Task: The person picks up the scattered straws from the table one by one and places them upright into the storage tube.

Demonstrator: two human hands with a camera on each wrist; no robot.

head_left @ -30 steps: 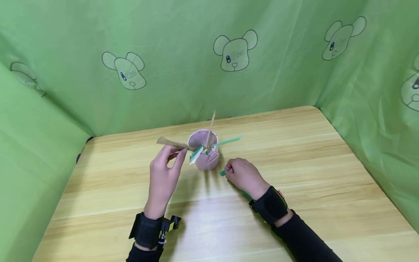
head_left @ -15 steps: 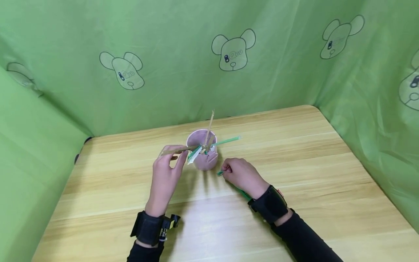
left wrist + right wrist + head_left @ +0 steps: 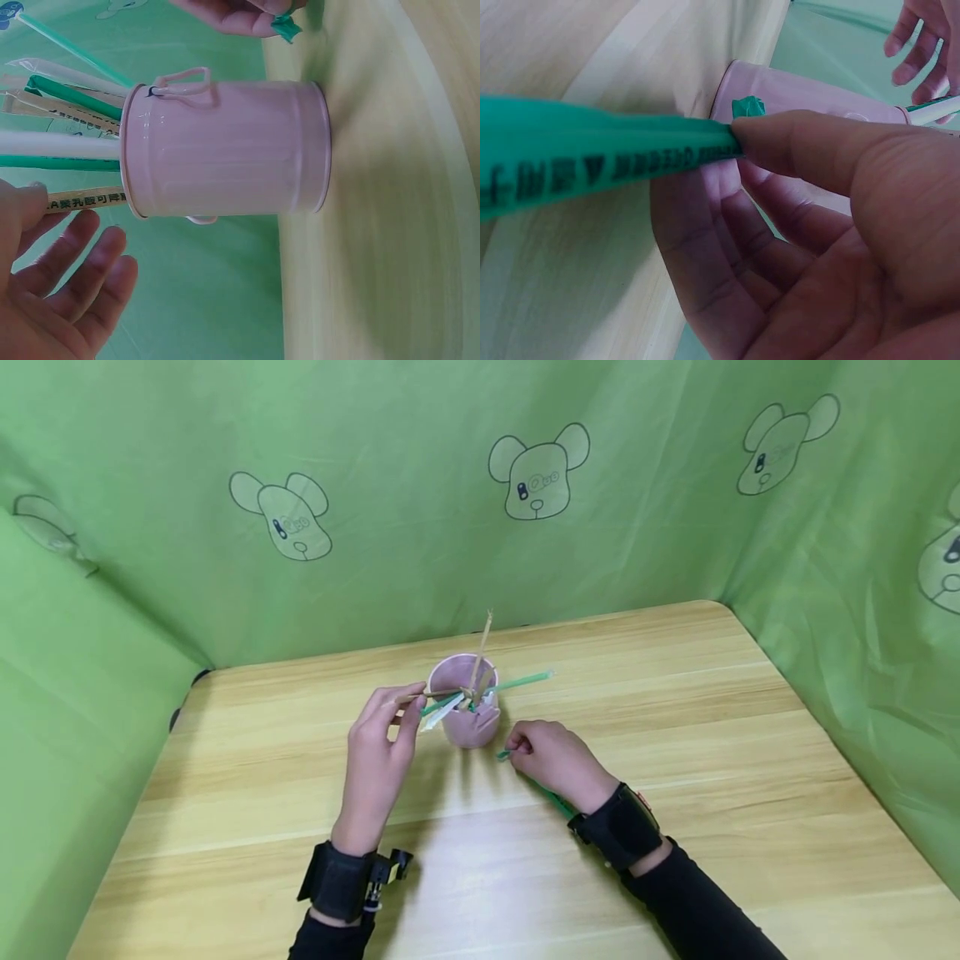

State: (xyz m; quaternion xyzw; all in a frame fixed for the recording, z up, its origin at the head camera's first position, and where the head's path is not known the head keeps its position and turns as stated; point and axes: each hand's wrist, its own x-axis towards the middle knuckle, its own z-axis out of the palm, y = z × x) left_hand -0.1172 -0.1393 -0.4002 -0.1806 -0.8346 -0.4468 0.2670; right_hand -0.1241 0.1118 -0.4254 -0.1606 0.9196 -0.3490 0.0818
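A pink bucket-shaped cup [image 3: 232,150] with small side handles stands upright on the table, several wrapped straws sticking out of its mouth. My left hand [image 3: 378,739] is at the cup's left, pinching a brown printed straw wrapper [image 3: 86,199] between thumb and index finger; the other fingers are spread. The wrapper's far end reaches the cup's rim. In front of the cup, to the right, my right hand [image 3: 558,760] pinches a green printed straw wrapper [image 3: 607,150] between thumb and forefinger. Its crumpled tip [image 3: 286,28] pokes out past the fingers, low over the table.
A green straw [image 3: 525,681] leans out of the cup to the right, and a thin brown one [image 3: 483,639] rises toward the back. White wrappers [image 3: 442,714] lean left. Green cloth [image 3: 420,568] walls the wooden table [image 3: 675,710] behind and at both sides.
In my left hand the brown wrapper has turned, and less of it extends left past the fingers. The hand shifted slightly. My right hand stays nearly still with the green wrapper.
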